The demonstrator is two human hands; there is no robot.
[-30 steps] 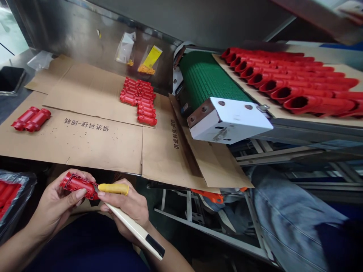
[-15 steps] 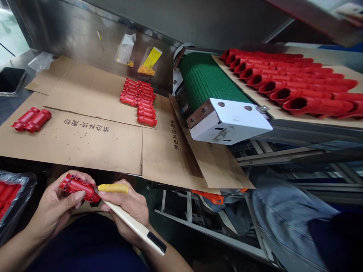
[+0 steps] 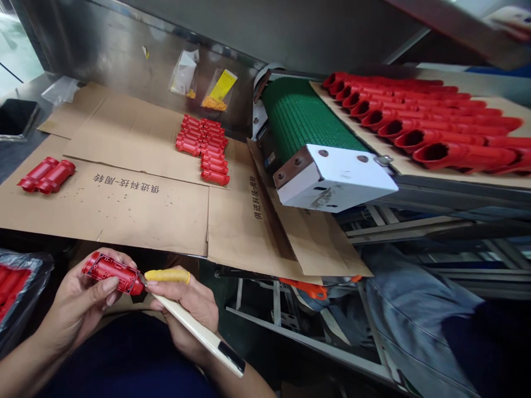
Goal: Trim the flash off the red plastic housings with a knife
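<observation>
My left hand [image 3: 89, 296] is closed around a red plastic housing [image 3: 114, 272], its open, ribbed side facing up. In my right hand [image 3: 188, 307] is a utility knife [image 3: 199, 331] with a cream handle and a black end. A yellow finger cot [image 3: 168, 275] covers my right index finger, which lies along the front of the knife. The knife's tip meets the right end of the housing; whether the blade touches it I cannot tell. Two red housings [image 3: 46, 176] lie side by side on the cardboard [image 3: 136, 215] in front of me.
Several red housings [image 3: 203, 145] stand in rows farther back. A green conveyor belt [image 3: 307, 116] with a white metal end and long red tubes [image 3: 452, 149] are at right. A lined bin [image 3: 25, 309] of red parts is at left. A person's jeans [image 3: 415, 309] show lower right.
The housing in my left hand has shifted slightly left and turned a little. The knife in my right hand has moved slightly right and down.
</observation>
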